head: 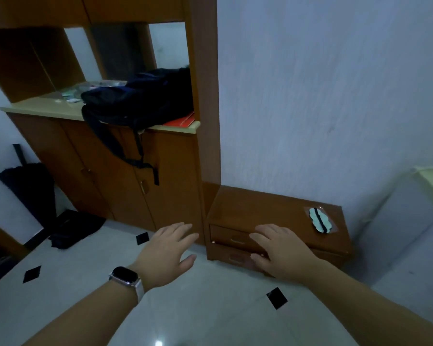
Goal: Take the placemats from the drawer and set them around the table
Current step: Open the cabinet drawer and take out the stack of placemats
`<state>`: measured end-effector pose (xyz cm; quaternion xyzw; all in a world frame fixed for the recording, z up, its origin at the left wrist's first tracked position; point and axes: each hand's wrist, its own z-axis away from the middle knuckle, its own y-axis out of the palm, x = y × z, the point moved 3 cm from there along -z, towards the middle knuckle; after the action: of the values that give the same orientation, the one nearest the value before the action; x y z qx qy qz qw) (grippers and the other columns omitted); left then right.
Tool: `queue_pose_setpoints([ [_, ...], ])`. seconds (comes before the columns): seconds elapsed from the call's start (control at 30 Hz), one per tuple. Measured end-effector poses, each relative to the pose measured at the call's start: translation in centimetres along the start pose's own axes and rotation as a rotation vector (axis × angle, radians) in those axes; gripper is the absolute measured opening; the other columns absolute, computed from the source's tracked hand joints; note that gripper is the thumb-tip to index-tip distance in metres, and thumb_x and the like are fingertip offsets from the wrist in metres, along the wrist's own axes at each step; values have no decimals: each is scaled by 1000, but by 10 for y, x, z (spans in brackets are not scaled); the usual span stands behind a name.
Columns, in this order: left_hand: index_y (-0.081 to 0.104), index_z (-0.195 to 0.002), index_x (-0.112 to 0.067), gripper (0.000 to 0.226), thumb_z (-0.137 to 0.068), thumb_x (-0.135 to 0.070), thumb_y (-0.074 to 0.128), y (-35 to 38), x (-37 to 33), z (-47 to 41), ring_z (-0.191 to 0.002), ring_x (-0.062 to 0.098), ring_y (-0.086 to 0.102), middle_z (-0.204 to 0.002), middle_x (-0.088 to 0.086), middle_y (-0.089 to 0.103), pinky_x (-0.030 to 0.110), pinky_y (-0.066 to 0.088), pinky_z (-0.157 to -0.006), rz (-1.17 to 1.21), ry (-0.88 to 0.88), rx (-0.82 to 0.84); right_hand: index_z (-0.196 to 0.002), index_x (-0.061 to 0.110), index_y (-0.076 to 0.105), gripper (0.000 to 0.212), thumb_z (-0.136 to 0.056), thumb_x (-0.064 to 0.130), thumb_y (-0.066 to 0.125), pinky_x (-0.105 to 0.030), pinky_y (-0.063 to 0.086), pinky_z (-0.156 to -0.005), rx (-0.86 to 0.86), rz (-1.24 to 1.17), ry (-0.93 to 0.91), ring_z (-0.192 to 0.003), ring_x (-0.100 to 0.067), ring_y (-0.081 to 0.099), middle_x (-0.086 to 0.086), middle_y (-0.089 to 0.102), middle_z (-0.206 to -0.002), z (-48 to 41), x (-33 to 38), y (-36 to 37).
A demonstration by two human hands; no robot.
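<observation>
Left hand (169, 248), right hand (283, 253), both spread before drawer chest (273, 208), backpack (140, 96) on cabinet (175, 171)

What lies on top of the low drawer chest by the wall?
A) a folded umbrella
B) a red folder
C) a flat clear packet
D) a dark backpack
C: a flat clear packet lies near the right end of the low drawer chest, while the backpack sits on the tall cabinet's counter.
</observation>
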<state>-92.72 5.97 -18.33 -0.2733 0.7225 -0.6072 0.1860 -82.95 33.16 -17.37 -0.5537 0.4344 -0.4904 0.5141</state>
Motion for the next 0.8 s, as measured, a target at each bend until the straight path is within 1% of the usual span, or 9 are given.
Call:
queue_pose_setpoints([
  [0.13, 60, -127, -23, 50, -87, -52, 48, 47, 48, -49, -123, 28, 53, -133, 6, 58, 42, 45, -97, 96, 53, 34, -146, 29, 35, 58, -95, 58, 35, -34, 23, -114, 24, -12, 118, -140, -13, 27, 7, 33, -152, -49, -14, 19],
  [0.27, 63, -122, -21, 49, -87, -50, 47, 87, 96, -88, -118, 28, 57, -128, 7, 62, 44, 49, -91, 191, 98, 56, -143, 28, 41, 57, -95, 58, 39, -34, 31, -110, 24, -112, 265, -134, -13, 35, 7, 39, -147, -98, -19, 40],
  [0.37, 65, -120, -20, 49, -86, -49, 46, 113, 134, -116, -116, 27, 59, -125, 5, 63, 43, 50, -89, 236, 132, 74, -137, 25, 49, 62, -90, 62, 33, -35, 41, -102, -2, -154, 355, -125, -15, 45, 6, 49, -139, -136, -21, 54],
  [0.43, 66, -118, -18, 49, -85, -47, 44, 130, 154, -135, -113, 27, 60, -122, 5, 64, 43, 50, -87, 261, 142, 89, -132, 23, 54, 64, -86, 62, 31, -36, 45, -96, -12, -174, 388, -118, -15, 50, 6, 54, -132, -153, -21, 66],
  [0.57, 67, -118, -13, 51, -85, -44, 44, 166, 172, -165, -113, 29, 59, -123, 10, 64, 44, 51, -86, 325, 137, 137, -132, 22, 54, 61, -87, 57, 31, -35, 44, -91, 33, -211, 427, -117, -17, 50, 5, 54, -131, -176, -22, 95],
  [0.7, 66, -118, -12, 48, -84, -40, 45, 204, 179, -187, -114, 30, 58, -124, 13, 62, 43, 53, -86, 366, 152, 203, -133, 24, 52, 49, -92, 50, 43, -38, 44, -93, 113, -243, 460, -119, -17, 48, 6, 52, -133, -201, -42, 130],
  [0.8, 65, -119, -12, 49, -84, -40, 45, 240, 177, -202, -113, 30, 58, -124, 12, 61, 43, 50, -87, 376, 144, 221, -132, 23, 52, 52, -90, 51, 42, -41, 45, -92, 121, -308, 494, -115, -17, 49, 6, 53, -131, -220, -63, 166],
])
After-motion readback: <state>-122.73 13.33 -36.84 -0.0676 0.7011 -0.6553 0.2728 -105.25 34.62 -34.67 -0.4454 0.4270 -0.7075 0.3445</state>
